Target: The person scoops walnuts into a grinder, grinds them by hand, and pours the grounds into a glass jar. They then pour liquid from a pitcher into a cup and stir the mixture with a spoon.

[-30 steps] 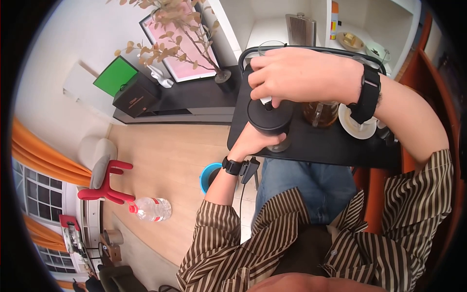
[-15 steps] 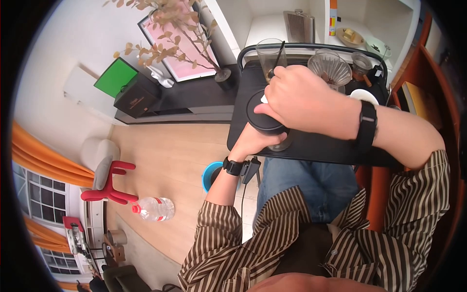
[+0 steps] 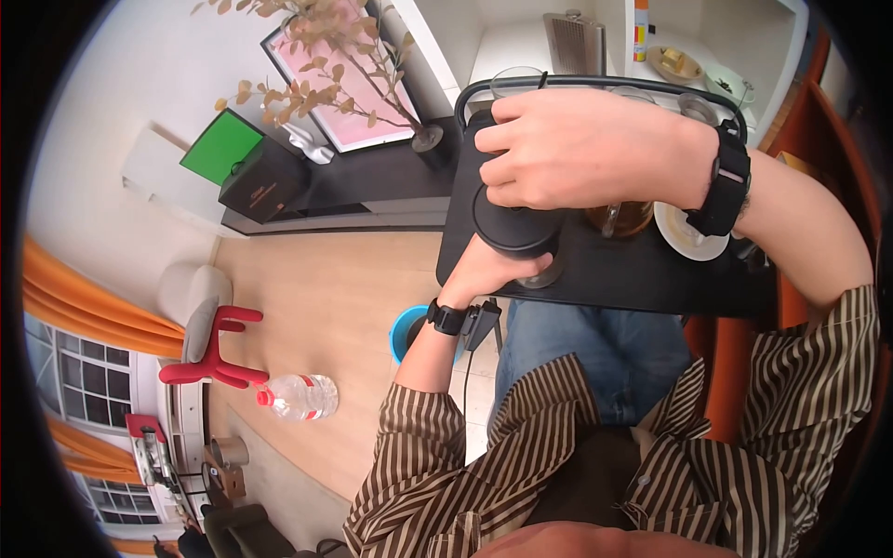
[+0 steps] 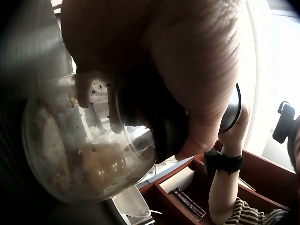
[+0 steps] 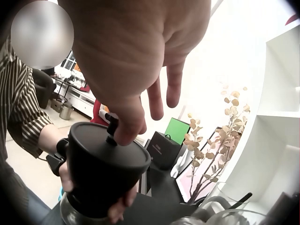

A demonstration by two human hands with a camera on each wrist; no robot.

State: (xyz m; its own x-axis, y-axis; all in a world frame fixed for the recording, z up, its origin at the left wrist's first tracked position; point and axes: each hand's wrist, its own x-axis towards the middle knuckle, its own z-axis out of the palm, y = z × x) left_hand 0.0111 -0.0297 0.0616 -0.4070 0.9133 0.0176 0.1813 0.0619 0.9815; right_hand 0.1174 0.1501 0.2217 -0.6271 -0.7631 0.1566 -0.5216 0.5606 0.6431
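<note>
Matte black, round-lidded grinder (image 3: 514, 226) with glass base is gripped by left hand (image 3: 484, 270); its top knob (image 5: 112, 127) is pinched by right hand (image 3: 577, 149).

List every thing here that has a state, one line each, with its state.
coffee grinder: upright on the black tray, black lid on.
glass jar: under the grinder, holding some brownish grounds.
left hand: grips the grinder's body.
right hand: on top, fingers pinching the lid knob.
water bottle: lying on the floor, red cap on.
glass carafe: holds brown liquid, largely hidden by the right hand.
</note>
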